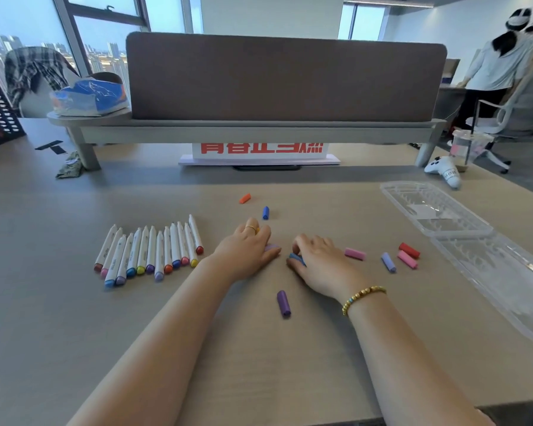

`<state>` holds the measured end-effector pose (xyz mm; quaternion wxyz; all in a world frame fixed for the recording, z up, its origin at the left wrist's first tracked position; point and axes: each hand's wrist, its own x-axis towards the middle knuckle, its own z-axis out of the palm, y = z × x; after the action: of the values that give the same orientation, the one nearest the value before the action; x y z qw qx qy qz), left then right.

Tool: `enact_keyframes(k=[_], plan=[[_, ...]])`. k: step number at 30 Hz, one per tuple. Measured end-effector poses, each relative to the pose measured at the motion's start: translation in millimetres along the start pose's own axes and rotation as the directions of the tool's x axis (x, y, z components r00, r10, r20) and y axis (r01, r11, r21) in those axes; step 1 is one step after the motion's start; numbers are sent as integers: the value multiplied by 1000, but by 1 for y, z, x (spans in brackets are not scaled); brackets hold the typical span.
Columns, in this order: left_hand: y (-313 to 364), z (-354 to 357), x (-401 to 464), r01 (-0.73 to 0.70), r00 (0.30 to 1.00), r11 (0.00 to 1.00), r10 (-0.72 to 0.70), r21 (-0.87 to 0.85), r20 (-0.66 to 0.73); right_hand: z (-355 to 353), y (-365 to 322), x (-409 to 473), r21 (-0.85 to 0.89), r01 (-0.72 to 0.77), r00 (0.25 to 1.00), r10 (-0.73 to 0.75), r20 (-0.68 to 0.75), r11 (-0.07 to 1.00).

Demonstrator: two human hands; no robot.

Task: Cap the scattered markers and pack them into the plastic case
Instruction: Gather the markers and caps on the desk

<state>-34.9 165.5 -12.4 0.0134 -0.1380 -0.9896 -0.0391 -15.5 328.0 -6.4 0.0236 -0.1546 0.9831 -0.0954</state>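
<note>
Several white markers (150, 253) lie side by side at the left of the desk, their tips uncapped and pointing away from me. Loose caps are scattered about: orange (245, 198), blue (265, 212), purple (283, 303), pink (354, 253), lilac (388, 262), red (409, 250) and another pink (407, 259). My left hand (248, 247) rests on the desk over a pale lilac cap (272, 247). My right hand (319, 259) curls its fingers round a blue cap (296, 258). The clear plastic case (462, 238) lies open at the right.
A raised shelf with a brown divider panel (285, 76) spans the back of the desk (259, 364). A white game controller (443, 172) and a plastic cup (470, 149) stand at the back right. A person stands by a chair far right.
</note>
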Motion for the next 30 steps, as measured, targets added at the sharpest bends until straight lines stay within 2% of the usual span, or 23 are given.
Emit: enact_keyframes(k=[5,8,11,13,14,15,16,17,18,19,20,21,23,24,25,26,27,28,29,30], plan=[[5,1,7,13,1000,996,-14,87,4,5,-1,3,-84,-13,996,6,-86,996],[11,0,9,69,997,997,-68,46,-26,6,-4,6,-137,-28,988,6,-155,990],[14,3,11,97,992,995,-94,35,-85,4,-4,9,-131,-44,986,22,-166,990],[11,5,10,160,971,980,-178,-115,-162,4,2,12,-8,-65,977,62,-206,998],[9,3,9,194,943,917,-273,-349,-193,4,5,13,142,-74,962,108,-251,987],[7,0,10,207,911,758,-380,-619,-161,4,7,15,337,-82,944,182,-277,938],[6,-3,12,204,878,493,-474,-846,-65,3,8,18,543,-84,923,271,-273,836],[4,-6,15,189,854,238,-518,-953,40,2,8,22,724,-80,902,359,-240,685],[3,-10,16,170,844,48,-523,-984,120,2,9,26,861,-71,889,424,-174,503],[1,-13,16,136,845,-99,-508,-986,167,0,9,29,950,-62,886,455,-88,305],[0,-17,16,81,857,-237,-479,-968,189,-1,8,31,990,-57,889,458,-8,128],[-1,-20,16,29,874,-382,-439,-924,209,-3,7,34,998,-60,892,449,54,-1],[-5,-22,19,-26,896,-603,-368,-797,249,-7,6,39,989,-65,898,425,116,-132],[-5,-23,22,-24,895,-649,-352,-760,273,-8,6,43,986,-69,900,417,128,-155],[-4,-22,26,-6,886,-661,-351,-750,303,-9,6,47,987,-76,900,417,130,-144],[-4,-22,32,31,869,-635,-364,-772,335,-9,6,52,994,-93,897,427,112,-64],[-6,-20,41,68,843,-562,-409,-825,349,-7,6,59,989,-118,896,439,65,94],[-9,-20,49,114,813,-430,-477,-896,332,-5,6,66,945,-141,898,440,-4,296],[-15,-19,58,161,784,-239,-559,-958,271,-2,5,72,863,-142,902,422,-88,485],[-21,-19,66,200,761,-20,-627,-980,168,1,4,78,768,-121,911,377,-166,629]])
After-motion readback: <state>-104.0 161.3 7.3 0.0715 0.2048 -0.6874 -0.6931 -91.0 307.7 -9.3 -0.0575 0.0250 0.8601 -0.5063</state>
